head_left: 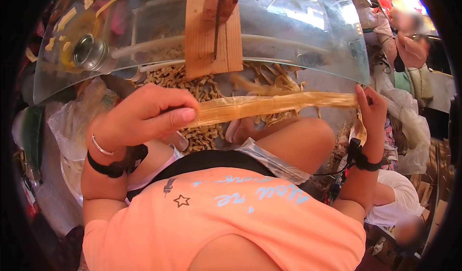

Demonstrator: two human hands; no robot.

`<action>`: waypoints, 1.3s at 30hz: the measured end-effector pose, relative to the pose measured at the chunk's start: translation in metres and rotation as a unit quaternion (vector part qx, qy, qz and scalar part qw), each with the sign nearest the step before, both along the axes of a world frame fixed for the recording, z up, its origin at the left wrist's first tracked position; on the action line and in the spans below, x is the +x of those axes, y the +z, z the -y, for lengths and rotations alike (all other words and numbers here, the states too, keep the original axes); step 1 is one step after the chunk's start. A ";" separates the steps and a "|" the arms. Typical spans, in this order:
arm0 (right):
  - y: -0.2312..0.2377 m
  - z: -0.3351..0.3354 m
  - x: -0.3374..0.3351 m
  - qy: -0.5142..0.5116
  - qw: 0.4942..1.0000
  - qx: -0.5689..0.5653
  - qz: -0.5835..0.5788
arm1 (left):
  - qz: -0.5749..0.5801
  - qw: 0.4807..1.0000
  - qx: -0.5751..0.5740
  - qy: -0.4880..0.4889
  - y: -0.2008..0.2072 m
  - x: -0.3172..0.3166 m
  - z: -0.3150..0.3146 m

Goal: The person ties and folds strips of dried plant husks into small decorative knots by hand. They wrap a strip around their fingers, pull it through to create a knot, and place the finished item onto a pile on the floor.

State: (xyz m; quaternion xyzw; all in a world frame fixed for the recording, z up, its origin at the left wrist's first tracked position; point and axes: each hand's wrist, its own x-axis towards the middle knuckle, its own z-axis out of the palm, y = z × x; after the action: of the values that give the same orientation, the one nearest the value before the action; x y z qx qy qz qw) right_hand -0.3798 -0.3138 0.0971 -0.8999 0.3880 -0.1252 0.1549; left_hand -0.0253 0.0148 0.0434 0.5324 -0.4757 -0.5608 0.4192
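Across my lap stretches a long, flat, amber strip (269,105), shiny and slightly translucent, its exact material unclear. My left hand (147,112) is closed on its left end, with the thumb on top. At the other end my right hand (373,105) pinches the strip between thumb and fingers, and a tail of similar material hangs below that hand. Just beyond the strip, a wooden board (236,42) lies on the glass tabletop (288,32). An upright wooden block (222,1) with a thin dark metal blade (217,28) stands on the board.
Several curled amber pieces (199,136) are heaped on the floor between my legs. A metal can or jar (89,52) is at the table's left, near loose strips (113,2). Plastic bags (404,126) lie at the right, where two other people (411,52) sit.
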 end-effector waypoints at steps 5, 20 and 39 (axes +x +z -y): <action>-0.005 -0.008 0.013 0.090 0.968 0.004 -0.234 | 0.045 0.999 -0.011 0.022 0.016 0.007 -0.005; -0.038 -0.158 0.153 0.434 0.868 0.224 0.085 | -0.072 0.979 0.092 0.167 0.037 -0.010 0.006; 0.012 -0.112 0.127 0.245 0.717 0.532 0.378 | -0.031 0.995 -0.002 0.095 0.021 -0.055 0.022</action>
State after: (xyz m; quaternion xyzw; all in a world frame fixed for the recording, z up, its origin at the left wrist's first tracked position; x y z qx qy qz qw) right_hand -0.2530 -0.2018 0.1095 -0.6107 0.0657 -0.1860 0.7669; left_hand -0.0807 -0.0072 0.0644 0.5569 -0.4108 -0.5336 0.4862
